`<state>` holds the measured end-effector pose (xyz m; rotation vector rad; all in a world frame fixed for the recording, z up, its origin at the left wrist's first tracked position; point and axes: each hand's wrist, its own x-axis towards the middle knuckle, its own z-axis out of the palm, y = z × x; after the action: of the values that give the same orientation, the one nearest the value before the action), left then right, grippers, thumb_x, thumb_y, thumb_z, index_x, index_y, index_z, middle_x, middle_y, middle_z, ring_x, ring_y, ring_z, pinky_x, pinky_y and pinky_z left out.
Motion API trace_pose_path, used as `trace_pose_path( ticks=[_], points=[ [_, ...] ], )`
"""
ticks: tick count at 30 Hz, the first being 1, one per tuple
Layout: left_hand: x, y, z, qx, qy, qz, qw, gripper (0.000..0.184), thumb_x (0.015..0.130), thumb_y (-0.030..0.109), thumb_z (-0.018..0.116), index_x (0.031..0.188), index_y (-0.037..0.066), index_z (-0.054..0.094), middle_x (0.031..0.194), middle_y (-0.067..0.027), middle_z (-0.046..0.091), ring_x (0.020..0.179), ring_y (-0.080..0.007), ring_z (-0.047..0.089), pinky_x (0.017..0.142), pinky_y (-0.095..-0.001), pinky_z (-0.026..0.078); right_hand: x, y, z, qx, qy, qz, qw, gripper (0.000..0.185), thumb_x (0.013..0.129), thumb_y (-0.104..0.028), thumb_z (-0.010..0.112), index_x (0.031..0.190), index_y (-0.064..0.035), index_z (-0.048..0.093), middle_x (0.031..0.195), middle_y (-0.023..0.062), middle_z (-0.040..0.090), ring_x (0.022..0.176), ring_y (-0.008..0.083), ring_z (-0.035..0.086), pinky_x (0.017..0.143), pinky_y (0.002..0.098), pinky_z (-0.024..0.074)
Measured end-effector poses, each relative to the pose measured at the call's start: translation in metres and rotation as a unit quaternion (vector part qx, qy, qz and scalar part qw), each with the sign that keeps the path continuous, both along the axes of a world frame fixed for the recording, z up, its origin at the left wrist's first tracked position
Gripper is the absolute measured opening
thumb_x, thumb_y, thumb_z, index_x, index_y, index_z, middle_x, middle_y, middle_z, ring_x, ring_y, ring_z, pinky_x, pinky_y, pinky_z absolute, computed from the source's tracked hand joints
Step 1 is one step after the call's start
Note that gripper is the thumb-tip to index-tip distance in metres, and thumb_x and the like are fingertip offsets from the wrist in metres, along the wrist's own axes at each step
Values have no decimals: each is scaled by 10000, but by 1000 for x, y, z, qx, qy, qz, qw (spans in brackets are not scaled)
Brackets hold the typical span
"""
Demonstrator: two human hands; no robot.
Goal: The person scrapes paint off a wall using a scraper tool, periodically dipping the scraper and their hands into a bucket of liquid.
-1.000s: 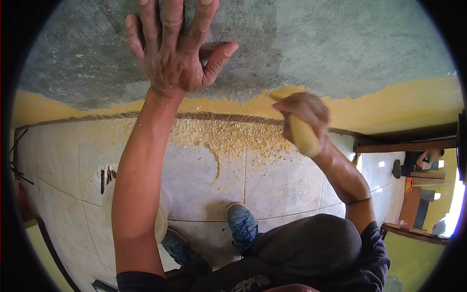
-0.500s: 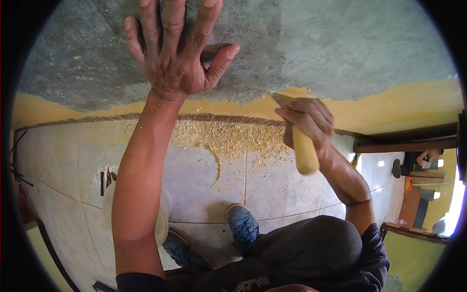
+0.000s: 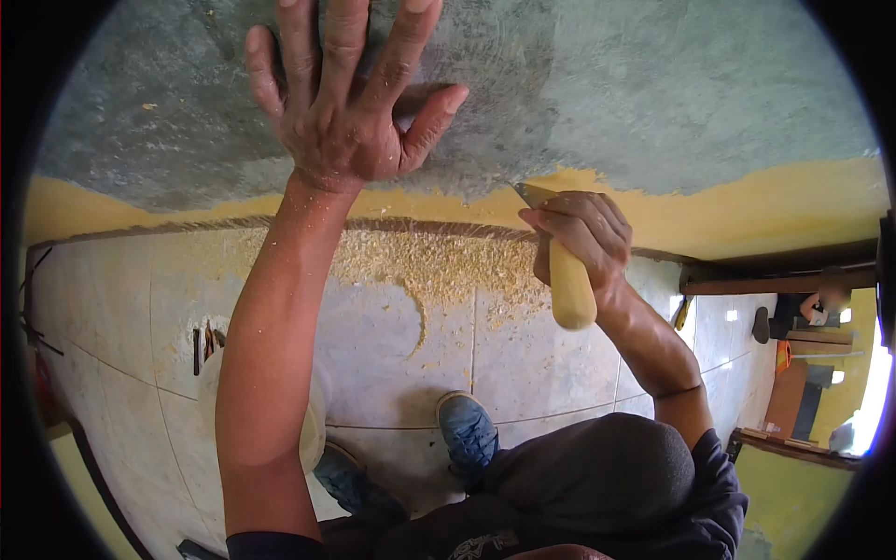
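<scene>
My left hand (image 3: pixel 347 112) lies flat with fingers spread on the grey, scraped part of the wall (image 3: pixel 644 84). Lower right of it, my right hand (image 3: pixel 588 233) is closed round a scraper (image 3: pixel 572 289) with a thick pale wooden handle. Its metal blade points up and left, its tip at the ragged border between the grey surface and the yellow paint (image 3: pixel 747 201). My fingers hide part of the blade. Yellow flakes (image 3: pixel 448 266) lie on the floor below the wall.
A white bucket (image 3: pixel 315 411) stands partly behind my left forearm, with dark thin items (image 3: pixel 207 345) beside it. My shoes (image 3: pixel 467 429) are on the tiled floor (image 3: pixel 383 341). Another person (image 3: pixel 817 303) is in the background at the far right, beyond a doorway.
The scraper blade has shifted slightly along the paint border, and its handle now tilts differently. My left hand stays on the wall, a little further right in view.
</scene>
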<state>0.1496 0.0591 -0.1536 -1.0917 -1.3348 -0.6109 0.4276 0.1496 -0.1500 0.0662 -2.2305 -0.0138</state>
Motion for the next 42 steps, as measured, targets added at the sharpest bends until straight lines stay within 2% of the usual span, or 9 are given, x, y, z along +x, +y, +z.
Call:
trace_pose_path(
  ticks=[3,8,11,16,20,25,37,39,42],
  points=[
    [3,0,0,2,-8,0,1000,679,1041,600,360,1557,166,442,1619,-225,348,1504,-471,279,1216,-606,124,-2,7,-24,-23,-41,42,998,167,703,-106,765,847,-55,697,795,75,683,683,231,667,576,348,485],
    [6,3,1,12,-14,-17,1000,675,1041,597,365,1556,169,444,1621,-213,351,1508,-460,279,1220,-603,126,4,1,17,6,13,-4,1000,123,763,-105,744,877,-69,714,814,67,690,713,215,689,600,347,512],
    [11,2,2,21,-29,-30,999,671,1042,592,368,1560,171,439,1620,-211,354,1508,-459,279,1219,-607,128,3,15,-26,-27,-25,43,998,143,759,-116,758,889,-72,717,794,64,688,706,213,687,600,354,512],
    [13,0,2,4,-41,-26,999,660,1047,580,367,1560,171,438,1617,-210,359,1509,-458,278,1219,-611,127,7,5,12,-18,-8,-32,999,138,743,-113,730,872,-67,720,825,85,707,735,228,708,625,359,567],
    [9,2,4,14,-34,-24,999,661,1049,579,362,1558,166,440,1616,-216,357,1509,-459,277,1219,-610,125,-4,7,-18,-16,-59,50,997,143,722,-102,726,857,-60,708,836,80,703,721,221,699,591,354,537],
    [26,-4,8,-15,-105,-27,994,671,1045,588,364,1558,161,441,1618,-219,353,1509,-459,277,1216,-610,127,-8,2,-3,14,22,49,998,153,688,-99,729,833,-65,698,821,71,692,738,216,696,603,351,539],
    [11,3,5,3,-53,-38,998,654,1048,584,368,1560,182,438,1632,-195,336,1520,-450,252,1225,-608,104,-19,4,-19,-21,-82,72,994,203,644,-111,739,831,-68,672,813,57,665,705,229,679,578,351,506],
    [11,9,3,41,-50,-87,994,707,991,633,422,1528,177,492,1634,-174,348,1537,-395,238,1232,-519,55,-15,4,-4,7,-11,59,998,184,660,-104,746,824,-72,668,804,54,668,717,231,681,587,349,508],
    [16,7,4,37,-56,-70,995,709,994,632,419,1528,172,490,1637,-179,338,1536,-393,241,1229,-520,73,-16,2,-11,10,-48,57,997,180,653,-112,736,814,-72,664,793,59,668,695,227,674,573,351,499]
  ],
)
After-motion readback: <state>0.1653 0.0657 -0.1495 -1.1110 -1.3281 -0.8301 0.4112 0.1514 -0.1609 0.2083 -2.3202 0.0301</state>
